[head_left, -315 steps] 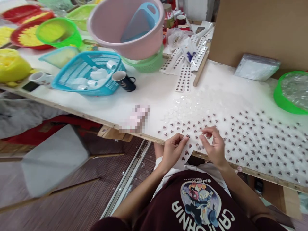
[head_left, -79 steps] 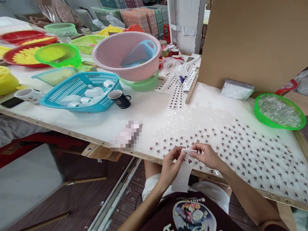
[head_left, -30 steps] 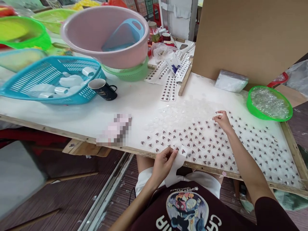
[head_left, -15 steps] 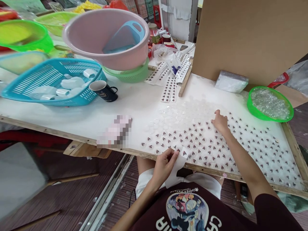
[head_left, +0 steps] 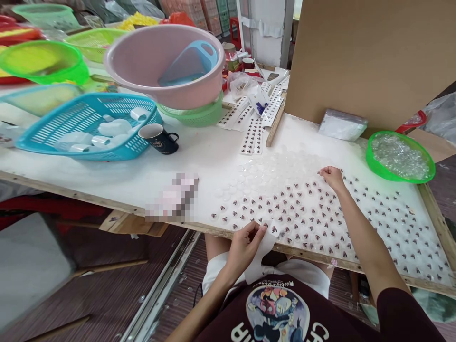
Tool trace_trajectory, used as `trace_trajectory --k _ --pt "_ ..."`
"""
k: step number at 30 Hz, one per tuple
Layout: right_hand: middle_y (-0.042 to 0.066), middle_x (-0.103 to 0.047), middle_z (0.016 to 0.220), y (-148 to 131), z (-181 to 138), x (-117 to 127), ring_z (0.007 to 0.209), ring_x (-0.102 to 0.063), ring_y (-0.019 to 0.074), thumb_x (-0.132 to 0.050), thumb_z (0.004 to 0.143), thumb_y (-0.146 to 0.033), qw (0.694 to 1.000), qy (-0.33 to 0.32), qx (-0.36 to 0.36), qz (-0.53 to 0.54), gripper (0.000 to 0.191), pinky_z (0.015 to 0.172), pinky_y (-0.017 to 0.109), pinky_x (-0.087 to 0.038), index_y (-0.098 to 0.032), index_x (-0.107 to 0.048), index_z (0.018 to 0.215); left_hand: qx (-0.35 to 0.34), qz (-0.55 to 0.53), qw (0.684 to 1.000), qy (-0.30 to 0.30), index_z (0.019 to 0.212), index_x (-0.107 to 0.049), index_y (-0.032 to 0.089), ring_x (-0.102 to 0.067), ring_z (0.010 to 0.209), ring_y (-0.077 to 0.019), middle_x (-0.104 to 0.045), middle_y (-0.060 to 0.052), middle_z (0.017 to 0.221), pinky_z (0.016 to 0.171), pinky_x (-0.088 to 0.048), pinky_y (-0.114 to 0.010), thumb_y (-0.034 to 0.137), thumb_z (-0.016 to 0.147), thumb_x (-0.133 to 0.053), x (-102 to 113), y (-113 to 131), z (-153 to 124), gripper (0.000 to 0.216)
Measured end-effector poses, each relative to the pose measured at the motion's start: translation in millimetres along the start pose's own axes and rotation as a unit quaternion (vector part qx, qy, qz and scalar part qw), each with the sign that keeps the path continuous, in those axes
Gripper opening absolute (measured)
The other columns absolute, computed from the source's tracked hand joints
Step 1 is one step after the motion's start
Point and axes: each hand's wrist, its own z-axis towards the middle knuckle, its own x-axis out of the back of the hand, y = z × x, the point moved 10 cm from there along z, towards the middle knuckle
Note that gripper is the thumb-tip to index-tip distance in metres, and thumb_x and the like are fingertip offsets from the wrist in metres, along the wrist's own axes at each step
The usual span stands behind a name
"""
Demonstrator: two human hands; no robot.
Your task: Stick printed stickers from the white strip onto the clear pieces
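My left hand (head_left: 245, 244), at the table's front edge, pinches a strip of stickers (head_left: 272, 230), white backing paper with small dark prints, its tail hanging toward my lap. Farther out over the table, my right hand (head_left: 332, 177) has its thumb and fingers pinched together. At their tips shows a small dark mark like one of the stickers. Under and around this hand lie rows of clear round discs (head_left: 297, 209), each bearing a dark sticker. Just beyond them is a patch of plain clear discs (head_left: 274, 166).
Sheets of stickers (head_left: 252, 135) lie beside a wooden strip (head_left: 276, 124). A green bowl (head_left: 371, 159) of clear pieces stands right, near a cardboard panel (head_left: 356, 57). On the left are a blue basket (head_left: 39, 137), a dark mug (head_left: 164, 143), a pink basin (head_left: 138, 57) and a blurred-out pink object (head_left: 174, 197).
My right hand has drawn slightly right and its fingers have come together in a pinch. My left hand still holds the strip in nearly the same place. The view has shifted slightly.
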Motion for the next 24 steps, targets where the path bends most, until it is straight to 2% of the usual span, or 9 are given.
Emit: trace_trajectory --k 5,10,13,17,19,21,24 --pt "0.007 -0.074 0.079 2.4 8.8 -7.8 0.070 -0.064 0.0184 -0.058 0.077 -0.027 1.000 -0.004 -0.025 -0.002 0.014 0.064 0.028 -0.046 -0.017 -0.068 0.076 -0.003 0.003 1.000 0.009 0.064 -0.048 0.019 -0.039 0.059 -0.0121 -0.043 0.003 0.060 0.056 -0.031 -0.024 0.046 0.092 -0.054 3.7 0.5 -0.2 0.040" --pt "0.005 -0.072 0.078 -3.4 10.7 -11.4 0.082 -0.065 0.0223 -0.062 0.073 -0.021 0.998 0.001 -0.034 -0.053 0.001 0.077 0.032 -0.045 -0.021 -0.063 0.074 0.000 0.001 1.000 0.014 0.063 -0.047 0.018 -0.038 0.058 -0.0116 -0.042 0.004 0.059 0.054 -0.030 -0.024 0.048 0.091 -0.055 4.1 -4.3 -1.1 0.042" --pt "0.002 -0.067 0.073 -9.8 7.5 -9.6 0.083 -0.063 0.0236 -0.064 0.073 -0.019 0.996 0.009 -0.033 -0.083 0.011 0.086 0.037 -0.041 -0.022 -0.062 0.083 0.003 -0.001 1.000 0.013 0.063 -0.047 0.018 -0.039 0.059 -0.0117 -0.044 0.003 0.059 0.055 -0.031 -0.024 0.047 0.091 -0.056 2.5 -4.6 -0.9 0.041" --pt "0.001 -0.063 0.067 -17.6 -2.4 -2.8 0.078 -0.061 0.0229 -0.063 0.075 -0.018 0.995 0.002 -0.017 -0.094 0.006 0.093 0.041 -0.037 -0.022 -0.060 0.072 0.009 -0.019 1.000 0.020 0.064 -0.049 0.018 -0.039 0.059 -0.0120 -0.045 0.003 0.060 0.055 -0.031 -0.024 0.049 0.091 -0.056 4.6 -3.6 0.4 0.042" --pt "0.002 -0.064 0.069 -23.1 -13.2 2.8 0.077 -0.060 0.0222 -0.061 0.077 -0.019 0.996 0.004 -0.005 -0.086 0.007 0.094 0.042 -0.037 -0.021 -0.061 0.071 0.016 -0.037 0.999 0.027 0.064 -0.048 0.019 -0.038 0.059 -0.0120 -0.043 0.003 0.060 0.054 -0.030 -0.024 0.052 0.091 -0.056 6.5 -4.1 1.4 0.043" --pt "0.004 -0.067 0.077 -33.7 -32.9 7.2 0.077 -0.059 0.0215 -0.058 0.083 -0.023 0.997 0.016 0.010 -0.070 0.007 0.092 0.041 -0.040 -0.021 -0.064 0.079 0.027 -0.057 0.997 0.036 0.064 -0.047 0.019 -0.036 0.058 -0.0117 -0.040 0.004 0.060 0.053 -0.029 -0.024 0.054 0.090 -0.056 7.7 -5.9 2.6 0.045" --pt "0.007 -0.069 0.087 -66.7 -84.9 -0.6 0.079 -0.060 0.0215 -0.055 0.090 -0.036 0.997 0.002 0.063 0.043 0.019 0.081 0.037 -0.046 -0.021 -0.067 0.089 0.038 -0.086 0.994 0.051 0.065 -0.047 0.019 -0.035 0.057 -0.0113 -0.040 0.004 0.060 0.052 -0.029 -0.024 0.057 0.089 -0.057 7.5 -7.8 4.5 0.046"
